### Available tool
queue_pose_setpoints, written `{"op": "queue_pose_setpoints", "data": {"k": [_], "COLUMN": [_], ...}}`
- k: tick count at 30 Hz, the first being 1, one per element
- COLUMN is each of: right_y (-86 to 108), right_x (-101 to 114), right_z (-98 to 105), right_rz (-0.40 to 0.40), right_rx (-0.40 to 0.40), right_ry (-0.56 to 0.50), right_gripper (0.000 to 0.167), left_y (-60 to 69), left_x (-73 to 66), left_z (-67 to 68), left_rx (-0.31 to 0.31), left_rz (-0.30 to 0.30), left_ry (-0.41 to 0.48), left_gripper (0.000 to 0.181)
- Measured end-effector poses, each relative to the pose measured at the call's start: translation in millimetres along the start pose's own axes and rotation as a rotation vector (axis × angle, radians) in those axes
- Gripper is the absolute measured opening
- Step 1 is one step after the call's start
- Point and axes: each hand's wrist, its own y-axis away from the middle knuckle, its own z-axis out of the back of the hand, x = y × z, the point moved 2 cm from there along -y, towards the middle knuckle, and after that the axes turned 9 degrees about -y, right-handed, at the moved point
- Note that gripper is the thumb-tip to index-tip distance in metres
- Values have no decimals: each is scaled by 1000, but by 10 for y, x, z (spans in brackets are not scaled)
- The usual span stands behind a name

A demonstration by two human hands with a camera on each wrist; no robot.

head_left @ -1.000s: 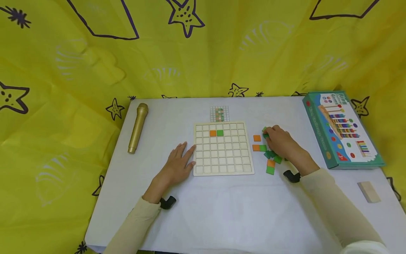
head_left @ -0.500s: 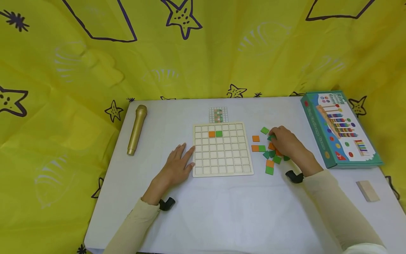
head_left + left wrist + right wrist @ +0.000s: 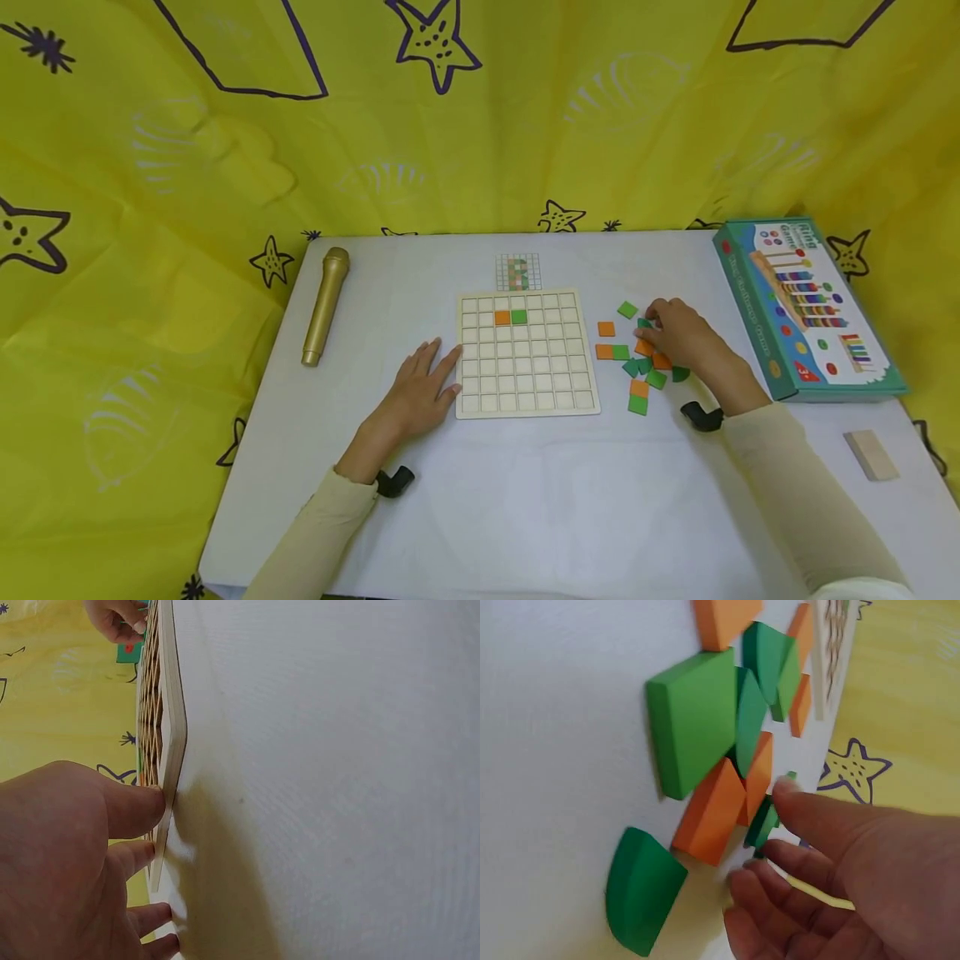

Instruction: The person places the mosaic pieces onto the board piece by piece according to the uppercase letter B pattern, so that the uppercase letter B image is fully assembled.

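Observation:
My left hand (image 3: 420, 390) lies on the table at the left edge of the pale wooden grid board (image 3: 527, 408), fingers spread. In the left wrist view its thumb (image 3: 139, 810) touches the board's rim. On the board, an orange square tile (image 3: 502, 317) and a light green square tile (image 3: 519, 317) sit side by side. My right hand (image 3: 678, 333) is over the loose tiles right of the board. Its thumb and index finger pinch a dark green tile (image 3: 762, 821), whose full shape is partly hidden. Nearby lie orange tiles (image 3: 709, 810), a light green square (image 3: 694, 724) and a dark green rounded tile (image 3: 645, 892).
A small pattern card (image 3: 517, 272) lies just beyond the board. A golden microphone (image 3: 326, 306) rests at the left. On the right are a green game box (image 3: 813, 308) and a small wooden block (image 3: 871, 454). A yellow patterned cloth (image 3: 480, 167) hangs behind the table.
My right hand has shifted slightly right with the dark green tile, leaving a light green square tile lying apart at the back of the pile. My left hand has stayed at the board's edge.

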Motion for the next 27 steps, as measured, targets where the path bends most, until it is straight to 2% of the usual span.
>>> {"op": "queue_pose_setpoints", "data": {"k": [6, 10, 20, 27], "right_y": [-17, -29, -40, -38], "right_x": [-37, -63, -77, -49], "right_z": [-24, -38, -105, -111], "right_rz": [63, 74, 123, 112], "right_rx": [15, -5, -64, -77], "right_ry": [-77, -100, -66, -74], "right_gripper": [38, 35, 34, 35], "left_y": [5, 10, 14, 6], "left_x": [-5, -16, -29, -9], "left_z": [12, 23, 34, 17], "left_rx": [4, 9, 1, -9], "left_rz": [-1, 2, -5, -14], "left_ry": [8, 6, 4, -11], "left_gripper": [63, 63, 63, 63]}}
